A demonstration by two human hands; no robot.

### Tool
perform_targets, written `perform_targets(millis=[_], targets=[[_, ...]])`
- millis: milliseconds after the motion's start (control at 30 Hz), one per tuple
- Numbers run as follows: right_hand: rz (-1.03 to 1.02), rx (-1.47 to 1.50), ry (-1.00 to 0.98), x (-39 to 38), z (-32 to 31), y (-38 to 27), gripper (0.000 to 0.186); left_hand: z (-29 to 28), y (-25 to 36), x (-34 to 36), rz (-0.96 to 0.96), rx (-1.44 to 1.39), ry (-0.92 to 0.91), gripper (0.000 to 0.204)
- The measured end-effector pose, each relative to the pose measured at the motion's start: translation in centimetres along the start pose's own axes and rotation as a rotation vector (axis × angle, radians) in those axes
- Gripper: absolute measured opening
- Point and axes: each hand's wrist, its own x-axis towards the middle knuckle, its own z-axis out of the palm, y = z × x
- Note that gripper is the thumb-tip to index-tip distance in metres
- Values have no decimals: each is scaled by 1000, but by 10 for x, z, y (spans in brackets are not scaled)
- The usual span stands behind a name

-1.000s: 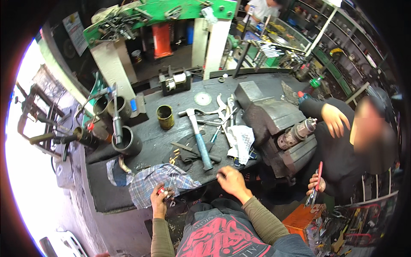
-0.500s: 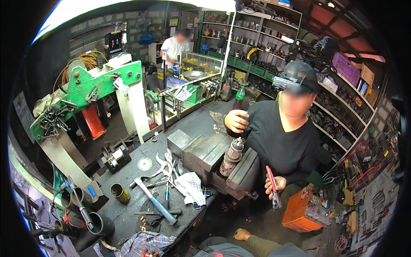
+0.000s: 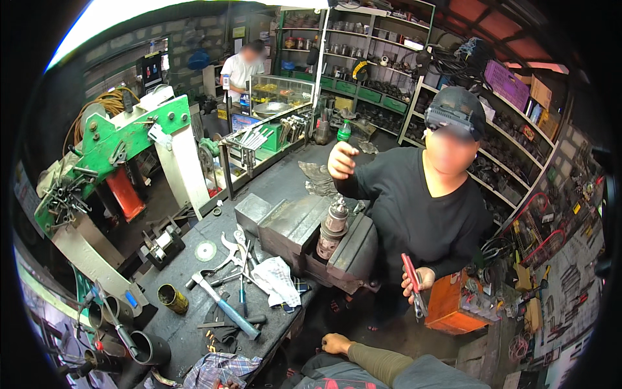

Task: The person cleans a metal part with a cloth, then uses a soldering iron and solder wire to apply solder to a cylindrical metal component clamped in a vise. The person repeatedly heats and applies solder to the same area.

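Note:
My right hand (image 3: 334, 343) hangs low beside the bench, fingers curled; anything inside is hidden. A sliver of what seems my left hand (image 3: 225, 384) is at the bottom edge by a checked cloth (image 3: 217, 371), too little to read. On the dark bench (image 3: 184, 233) lie a blue-handled hammer (image 3: 233, 314), pliers (image 3: 233, 249), a white rag (image 3: 275, 279) and a yellowish metal cup (image 3: 172, 299). A large vise (image 3: 285, 227) holds an upright metal part (image 3: 332, 235). Across it a co-worker (image 3: 437, 214) raises one hand (image 3: 342, 160) and grips red-handled pliers (image 3: 413, 285) in the other.
A green press frame (image 3: 103, 142) stands left behind the bench. Steel pots (image 3: 150, 343) with tools are front left. A second person (image 3: 236, 74) works behind a glass case (image 3: 275, 97). Shelves (image 3: 363, 48) line the back; an orange box (image 3: 457, 305) sits low at right.
My view has swung upward from the bench to the room. My left hand has mostly left the frame. The co-worker's free hand has risen from near the vise to above it.

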Motion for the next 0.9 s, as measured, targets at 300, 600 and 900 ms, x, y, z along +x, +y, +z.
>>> perform_targets(millis=[300, 600, 900], targets=[[-109, -80, -129, -35, 2, -11, 32, 32, 22, -8, 35, -74, -6, 47], [-341, 124, -8, -89, 17, 26, 27, 51, -6, -97, 147, -277, 3, 47], [-170, 152, -291, -215, 88, 115, 28, -88, -259, -303, -248, 154, 215, 25]])
